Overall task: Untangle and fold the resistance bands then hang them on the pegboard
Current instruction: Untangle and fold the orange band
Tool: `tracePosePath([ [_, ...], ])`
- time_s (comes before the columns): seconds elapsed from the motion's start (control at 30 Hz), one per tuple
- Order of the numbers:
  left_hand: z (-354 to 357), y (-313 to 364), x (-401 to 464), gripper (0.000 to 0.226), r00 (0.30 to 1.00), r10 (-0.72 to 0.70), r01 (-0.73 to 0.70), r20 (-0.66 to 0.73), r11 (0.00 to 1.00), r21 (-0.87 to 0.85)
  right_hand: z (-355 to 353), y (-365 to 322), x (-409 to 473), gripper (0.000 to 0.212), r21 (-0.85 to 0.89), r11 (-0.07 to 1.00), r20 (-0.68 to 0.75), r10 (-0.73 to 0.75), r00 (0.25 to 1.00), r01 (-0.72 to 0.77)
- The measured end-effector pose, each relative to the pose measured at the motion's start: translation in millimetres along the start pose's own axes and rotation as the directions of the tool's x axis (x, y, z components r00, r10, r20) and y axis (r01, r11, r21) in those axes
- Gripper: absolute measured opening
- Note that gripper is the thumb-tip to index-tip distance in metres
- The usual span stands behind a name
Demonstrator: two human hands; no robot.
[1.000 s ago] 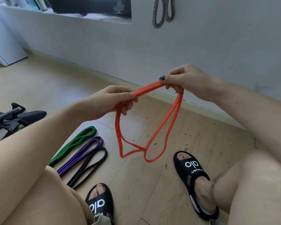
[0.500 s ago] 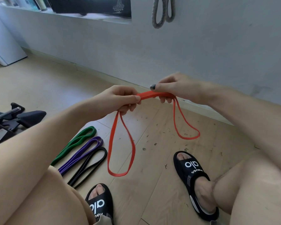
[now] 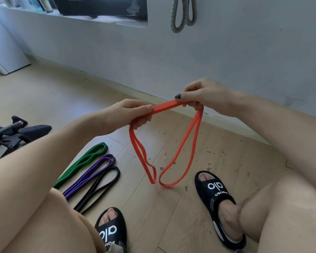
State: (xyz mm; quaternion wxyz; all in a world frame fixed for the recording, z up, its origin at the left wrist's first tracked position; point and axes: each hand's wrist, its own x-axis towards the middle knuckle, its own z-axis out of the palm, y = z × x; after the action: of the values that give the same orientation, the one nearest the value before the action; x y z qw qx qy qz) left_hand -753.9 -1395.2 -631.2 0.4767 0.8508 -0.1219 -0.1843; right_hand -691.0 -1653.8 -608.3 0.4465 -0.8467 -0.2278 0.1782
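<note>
An orange resistance band [image 3: 182, 145] is stretched between both hands above the wooden floor. My left hand [image 3: 128, 114] grips its left end and my right hand [image 3: 202, 95] pinches its right end. A flat doubled stretch runs between the hands, and two loops hang down, their lower ends close together near the floor. Three folded bands lie side by side on the floor at the left: a green band [image 3: 84, 161], a purple band [image 3: 93, 172] and a black band [image 3: 100, 187]. A grey band [image 3: 182, 15] hangs on the wall above.
My feet in black slides [image 3: 215, 194] rest on the floor at the bottom, my knees at either side. Dark exercise equipment [image 3: 16, 132] lies at the far left. A white wall with a baseboard [image 3: 117, 84] runs behind the hands.
The hands have moved a little apart. The right loop, short half a second ago, now hangs long, and the two loops' lower ends have come together.
</note>
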Motion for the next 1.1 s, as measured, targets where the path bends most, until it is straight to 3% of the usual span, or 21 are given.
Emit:
tracePosePath([
  [0.17, -1.3, -2.6, -0.6, 0.044, 0.995, -0.067, 0.066, 0.071, 0.998, 0.014, -4.2, 4.1, -0.1, 0.027, -0.009, 1.000, -0.004, 0.013, 1.000, -0.013],
  [0.3, -2.0, 0.4, 1.0, 0.039, 0.997, -0.064, 0.061, 0.043, 0.995, 0.073, -4.6, 4.2, -1.3, 0.028, -0.034, 0.999, 0.002, 0.028, 1.000, -0.028],
  [0.57, 5.4, 4.3, 3.6, 0.037, 0.999, 0.012, -0.012, -0.031, 1.000, 0.010, 23.2, -14.4, -2.9, 0.045, -0.097, 0.995, 0.185, 0.038, 0.982, -0.020],
  [0.8, 5.0, -2.2, 0.7, 0.039, 0.996, -0.053, 0.050, 0.064, 0.997, 0.053, 16.3, -13.4, -0.4, 0.037, -0.059, 0.998, 0.093, -0.017, 0.996, 0.022],
  [1.1, -4.7, -11.8, -0.6, 0.035, 0.996, -0.073, 0.074, 0.048, 0.997, -0.033, -4.4, -0.2, 1.6, 0.037, -0.030, 0.999, -0.016, 0.042, 0.999, -0.043],
])
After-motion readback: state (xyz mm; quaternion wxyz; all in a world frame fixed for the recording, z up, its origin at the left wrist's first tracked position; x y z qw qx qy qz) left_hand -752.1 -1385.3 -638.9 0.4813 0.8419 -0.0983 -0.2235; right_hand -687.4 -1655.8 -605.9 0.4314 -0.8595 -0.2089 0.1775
